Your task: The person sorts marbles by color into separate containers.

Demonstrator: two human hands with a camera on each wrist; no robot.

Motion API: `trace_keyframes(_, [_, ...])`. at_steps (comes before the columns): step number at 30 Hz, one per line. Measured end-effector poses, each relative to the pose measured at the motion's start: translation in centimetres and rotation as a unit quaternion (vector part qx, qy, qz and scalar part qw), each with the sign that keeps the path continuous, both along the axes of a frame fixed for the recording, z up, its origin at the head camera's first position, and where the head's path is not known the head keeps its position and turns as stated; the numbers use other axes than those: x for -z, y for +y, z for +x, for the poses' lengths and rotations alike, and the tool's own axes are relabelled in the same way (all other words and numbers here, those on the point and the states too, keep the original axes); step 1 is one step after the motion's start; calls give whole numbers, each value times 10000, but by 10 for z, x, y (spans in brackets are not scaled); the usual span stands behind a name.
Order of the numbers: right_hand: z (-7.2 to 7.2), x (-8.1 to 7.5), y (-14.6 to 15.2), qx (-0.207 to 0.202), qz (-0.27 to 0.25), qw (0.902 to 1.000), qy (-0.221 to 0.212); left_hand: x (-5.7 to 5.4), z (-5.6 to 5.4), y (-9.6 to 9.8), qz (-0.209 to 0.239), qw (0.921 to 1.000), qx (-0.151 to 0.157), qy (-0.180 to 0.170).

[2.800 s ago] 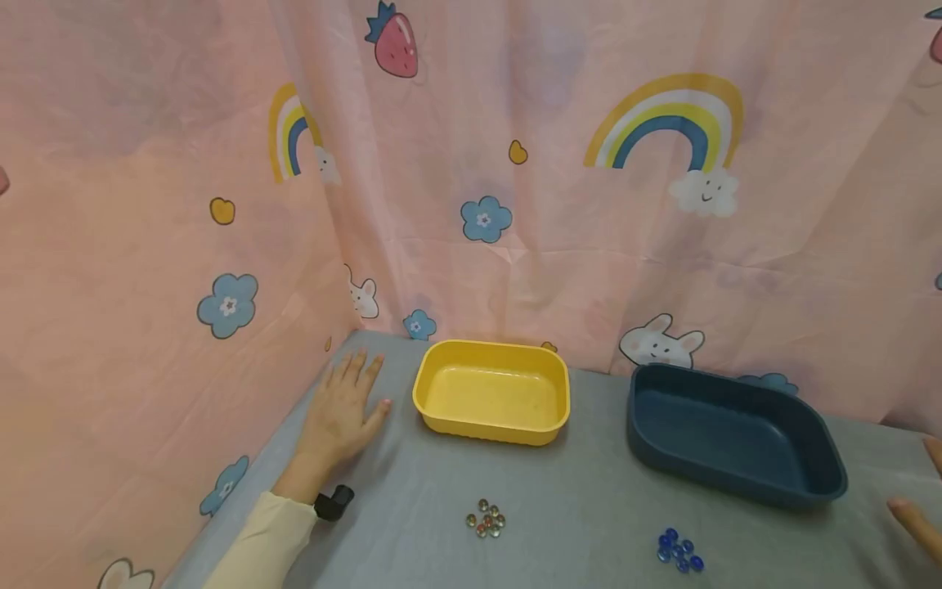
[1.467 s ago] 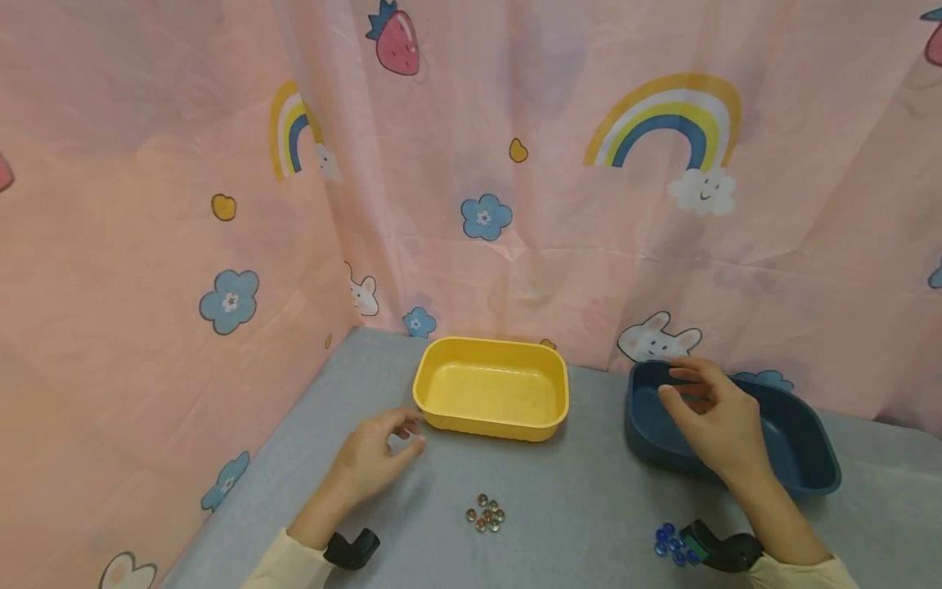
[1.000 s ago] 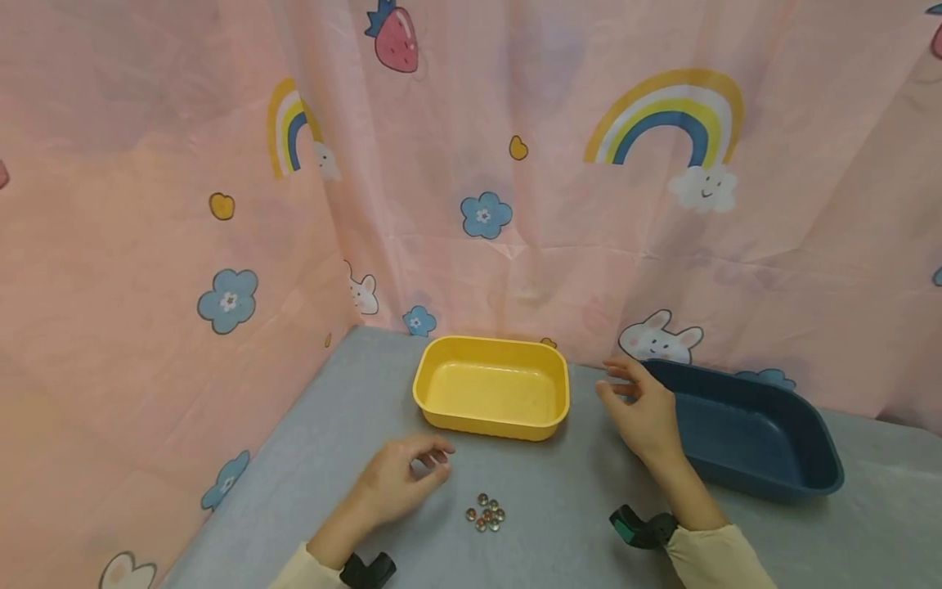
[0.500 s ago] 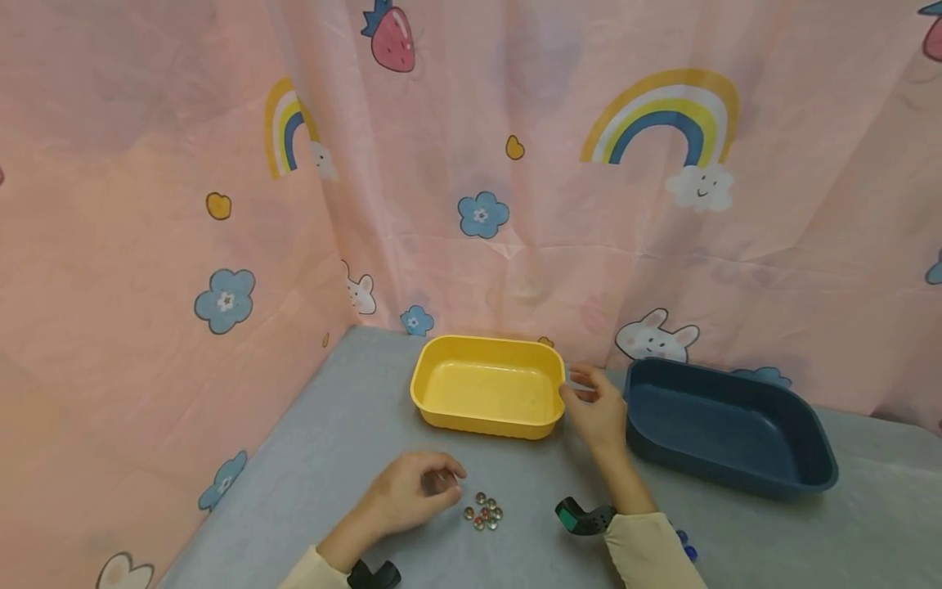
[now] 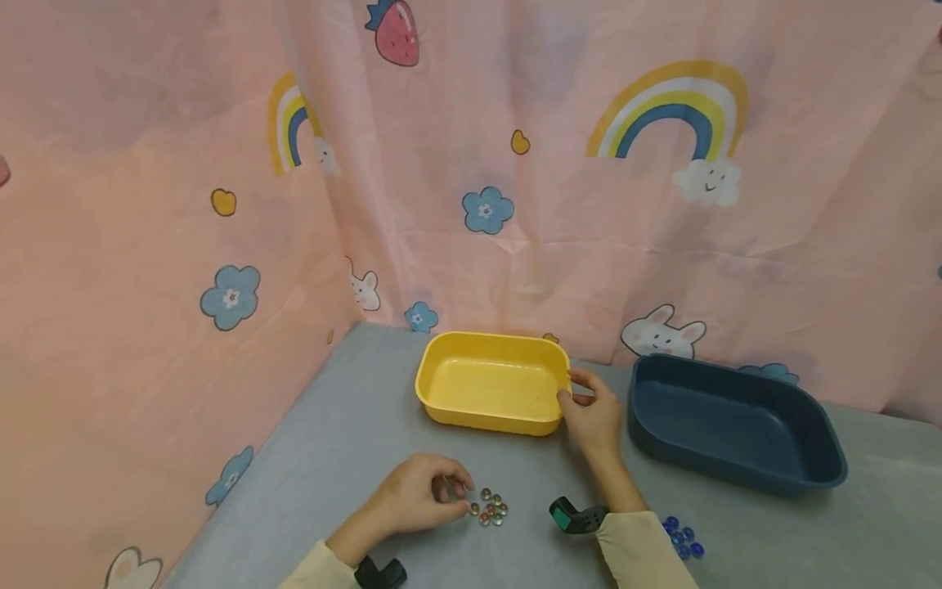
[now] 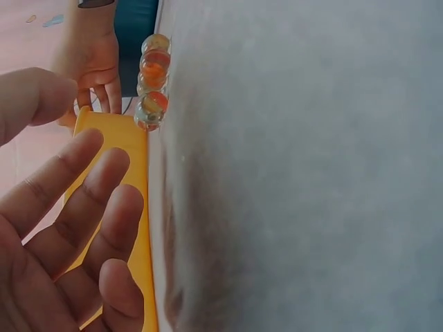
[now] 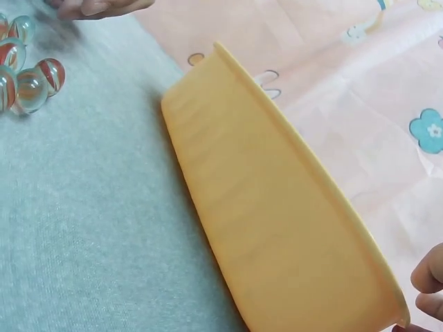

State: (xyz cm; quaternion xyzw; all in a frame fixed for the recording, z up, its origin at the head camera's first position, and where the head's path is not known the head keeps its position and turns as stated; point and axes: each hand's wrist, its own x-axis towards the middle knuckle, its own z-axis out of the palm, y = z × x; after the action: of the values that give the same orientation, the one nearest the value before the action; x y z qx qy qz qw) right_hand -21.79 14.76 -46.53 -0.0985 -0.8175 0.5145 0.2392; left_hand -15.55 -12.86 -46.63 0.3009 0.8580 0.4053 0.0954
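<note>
My right hand (image 5: pixel 598 421) is at the right end of a shallow yellow plastic box (image 5: pixel 493 421), thumb and fingers bent about its rim. In the right wrist view some of its fingertips (image 7: pixel 430 280) show beside the box's corner. My left hand (image 5: pixel 419 495) hovers just left of a small cluster of clear glass marbles (image 5: pixel 491 511) with orange-red swirls. Its fingers are loosely bent and spread, with nothing between them in the left wrist view. Several marbles (image 6: pixel 154 83) appear there lined up on the cloth beyond the fingers.
A larger dark blue box (image 5: pixel 736 425) stands right of the yellow one. Several blue glass marbles (image 5: pixel 684 540) lie in front of it, partly behind my right sleeve (image 5: pixel 640 548). A pink patterned curtain (image 5: pixel 574 213) closes off the back and left of the grey cloth (image 5: pixel 309 458).
My right hand has come in from the right edge, past the blue box, to the yellow box's right rim. My left hand has moved right and nearer, up to the orange-swirled marbles.
</note>
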Motion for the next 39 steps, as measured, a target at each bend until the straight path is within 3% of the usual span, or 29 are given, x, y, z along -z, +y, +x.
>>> trace_keyframes(18, [-2, 7, 2, 48, -150, 9998, 87, 4, -4, 2, -56, 9986, 119, -509])
trace_keyframes(39, [-2, 9, -2, 146, -159, 9998, -17, 8, -7, 6, -270, 9983, 227, -464])
